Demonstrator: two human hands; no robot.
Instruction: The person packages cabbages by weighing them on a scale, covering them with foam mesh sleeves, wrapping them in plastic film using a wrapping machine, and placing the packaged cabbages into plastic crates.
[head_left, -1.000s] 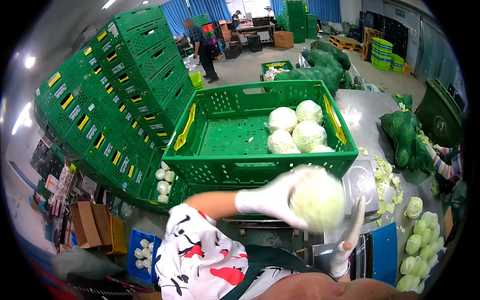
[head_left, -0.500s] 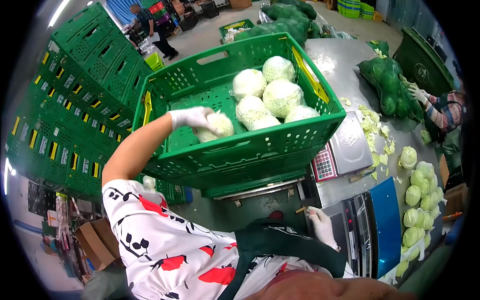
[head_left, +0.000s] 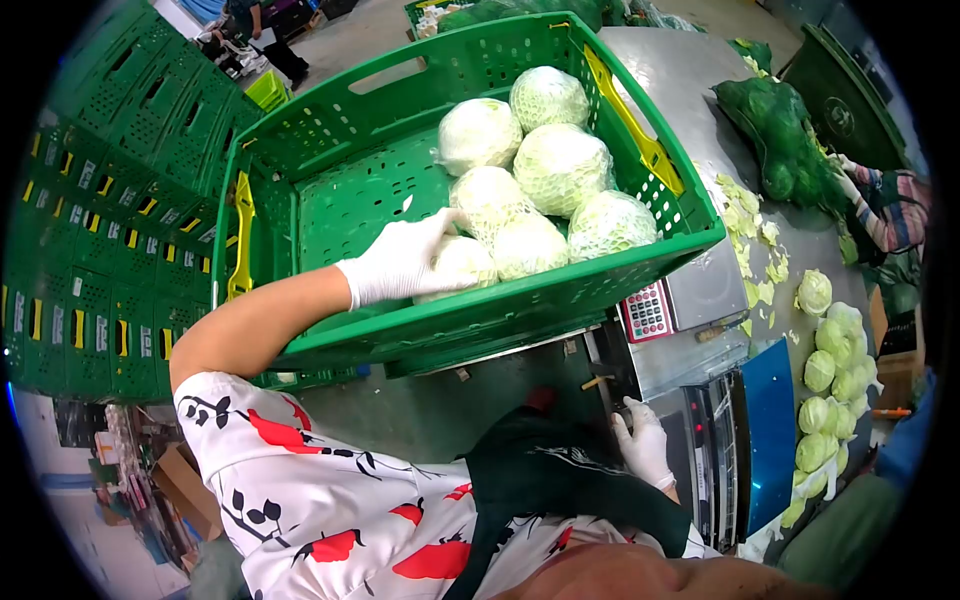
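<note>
Inside the green plastic crate (head_left: 380, 330), my gloved left hand (head_left: 400, 262) is closed over a pale cabbage (head_left: 470, 260) at the near side. That cabbage sits against a group of several others, such as the round cabbage (head_left: 563, 168), wrapped in clear film with a net-like look. My gloved right hand (head_left: 643, 445) hangs low beside the wrapping machine (head_left: 700, 455), thumb and fingers apart, with nothing visible in it. A small wooden-looking handle (head_left: 597, 382) sticks out just above that hand.
A scale with a red keypad (head_left: 648, 312) stands right of the crate on the metal table (head_left: 640, 70). Trimmed leaves (head_left: 765, 265) and rows of cabbages (head_left: 835, 380) lie beyond. Stacked green crates (head_left: 110, 260) rise at left. Another person's hands (head_left: 848, 175) touch a netted sack (head_left: 770, 140).
My left hand has carried its cabbage right and down against the other cabbages. The crate appears larger and higher as my view shifts. My right hand's fingers have spread a little.
</note>
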